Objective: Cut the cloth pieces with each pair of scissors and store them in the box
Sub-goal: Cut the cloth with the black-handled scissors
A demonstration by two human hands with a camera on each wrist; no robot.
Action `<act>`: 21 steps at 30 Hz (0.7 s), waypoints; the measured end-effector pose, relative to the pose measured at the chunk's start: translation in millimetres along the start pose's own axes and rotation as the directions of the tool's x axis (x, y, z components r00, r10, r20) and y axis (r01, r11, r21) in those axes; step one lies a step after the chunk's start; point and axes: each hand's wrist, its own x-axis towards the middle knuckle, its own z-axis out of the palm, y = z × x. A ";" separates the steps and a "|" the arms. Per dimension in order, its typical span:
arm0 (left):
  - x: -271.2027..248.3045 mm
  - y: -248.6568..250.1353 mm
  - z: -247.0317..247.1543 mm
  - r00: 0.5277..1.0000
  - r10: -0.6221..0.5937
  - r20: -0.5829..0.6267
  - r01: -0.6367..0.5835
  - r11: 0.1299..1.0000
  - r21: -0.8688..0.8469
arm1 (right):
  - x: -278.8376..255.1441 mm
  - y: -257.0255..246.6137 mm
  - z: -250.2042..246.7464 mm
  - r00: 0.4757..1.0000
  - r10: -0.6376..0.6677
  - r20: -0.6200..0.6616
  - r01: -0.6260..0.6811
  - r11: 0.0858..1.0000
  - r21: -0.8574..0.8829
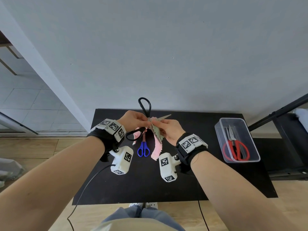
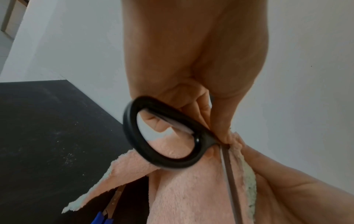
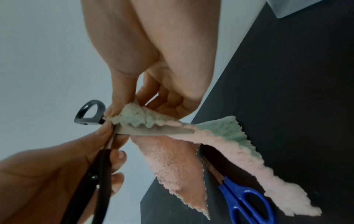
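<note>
Above the black table [image 1: 150,185] my left hand [image 1: 133,118] grips the black-handled scissors [image 1: 148,112] near their pivot. The blades stand wide apart, one loop pointing up and the other [image 2: 162,133] hanging below. My right hand [image 1: 168,129] pinches a pink-and-green cloth [image 1: 156,132] against one blade [image 3: 153,130], thumb and fingers on its green edge [image 3: 134,116]. The cloth's pink strips [image 3: 172,163] hang down toward the table. A clear plastic box [image 1: 218,130] at the right holds red scissors [image 1: 236,150].
Blue-handled scissors [image 1: 143,148] lie on the table under the hanging cloth, also in the right wrist view [image 3: 245,197]. A grey wall stands right behind the table. A black frame [image 1: 275,114] rises at the far right. A cable [image 1: 86,182] runs off the table's left front.
</note>
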 end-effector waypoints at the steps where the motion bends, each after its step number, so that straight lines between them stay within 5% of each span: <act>1: 1.0 0.8 -1.4 1.000 0.002 -0.001 -0.002 1.000 0.018 | 1.1 1.2 0.0 1.000 -0.019 -0.022 0.019 0.999 -0.037; 11: -3.4 -2.0 -15.0 1.000 0.000 -0.003 0.000 0.992 0.123 | 2.0 -4.9 -20.2 0.988 -0.100 -0.117 0.106 0.993 0.050; 17: -10.5 -9.5 -21.2 1.000 -0.023 -0.015 0.023 0.999 0.042 | 2.4 -18.0 -39.6 0.961 -0.115 -0.251 0.169 0.964 0.205; 21: -11.6 -7.1 -18.8 0.998 -0.048 -0.044 0.044 0.996 -0.081 | -1.0 -15.5 -39.4 0.974 -0.093 -0.204 0.144 0.958 0.248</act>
